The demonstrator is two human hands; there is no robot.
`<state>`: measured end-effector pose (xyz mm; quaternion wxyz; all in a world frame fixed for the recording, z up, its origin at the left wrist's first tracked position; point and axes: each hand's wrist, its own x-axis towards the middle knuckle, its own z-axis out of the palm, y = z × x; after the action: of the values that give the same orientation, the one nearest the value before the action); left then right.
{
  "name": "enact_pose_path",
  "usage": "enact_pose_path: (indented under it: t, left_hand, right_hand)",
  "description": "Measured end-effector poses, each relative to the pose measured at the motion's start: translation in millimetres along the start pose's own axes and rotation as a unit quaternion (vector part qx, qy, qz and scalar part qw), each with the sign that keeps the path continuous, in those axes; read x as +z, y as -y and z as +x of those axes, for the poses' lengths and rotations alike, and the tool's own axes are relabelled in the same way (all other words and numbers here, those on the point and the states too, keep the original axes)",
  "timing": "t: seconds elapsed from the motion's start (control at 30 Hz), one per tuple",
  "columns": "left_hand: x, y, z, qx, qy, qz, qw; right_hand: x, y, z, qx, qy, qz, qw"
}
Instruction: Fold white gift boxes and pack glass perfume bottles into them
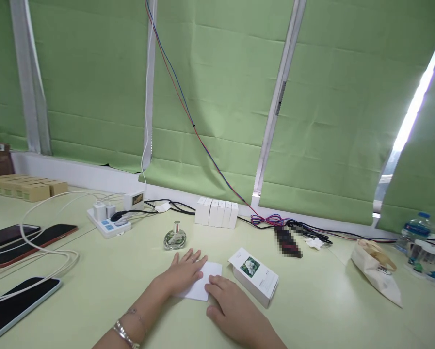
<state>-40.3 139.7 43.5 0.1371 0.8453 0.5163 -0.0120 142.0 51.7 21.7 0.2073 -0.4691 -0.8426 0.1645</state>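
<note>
A white folded-looking sheet of paper (213,269) lies flat on the pale table in front of me. My left hand (184,274) rests palm down across its left part, fingers spread. At the paper's right edge, my right hand (233,305) touches it with the fingertips, its thumb apart and on the table side. Just right of the paper sits a white box (257,278) with a flower picture, its far-end flap standing open. Beyond my left hand, a clear glass perfume bottle (175,237) stands upright.
A row of small white boxes (216,213) stands by the wall. To the left are a power strip (110,227) with chargers, looping white cables and several phones (17,310). Bundled cables (304,230), a cloth bag (375,274) and a water bottle (417,228) are on the right.
</note>
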Motion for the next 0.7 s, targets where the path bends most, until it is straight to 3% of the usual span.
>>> enact_pose_path:
  t: [0.17, 0.3, 0.4, 0.5, 0.57, 0.7]
  left_hand:
    - [-11.7, 12.2, -10.1, -0.08, -0.054, 0.014, 0.995]
    - [-22.9, 41.6, -16.5, -0.166, -0.072, -0.004, 0.983]
    - [-30.7, 65.5, -21.7, -0.238, -0.093, -0.015, 0.967]
    - [-33.7, 77.7, -26.7, -0.283, -0.119, -0.024, 0.951]
    - [-33.5, 78.6, -29.0, -0.292, -0.135, -0.03, 0.946]
    - [-35.0, 70.2, -29.6, -0.268, -0.172, -0.038, 0.947]
  right_hand:
    - [4.3, 6.5, -1.0, -0.039, -0.007, 0.025, 0.999]
    - [6.2, 10.2, 0.3, -0.085, -0.01, 0.03, 0.996]
    - [-0.4, 5.0, 3.9, -0.068, -0.065, 0.005, 0.996]
    - [-12.0, -9.6, 8.0, -0.007, -0.155, -0.071, 0.985]
    - [-18.8, -24.4, 7.5, 0.069, -0.213, -0.132, 0.966]
    - [-23.5, -57.9, -2.6, 0.238, -0.223, -0.171, 0.93]
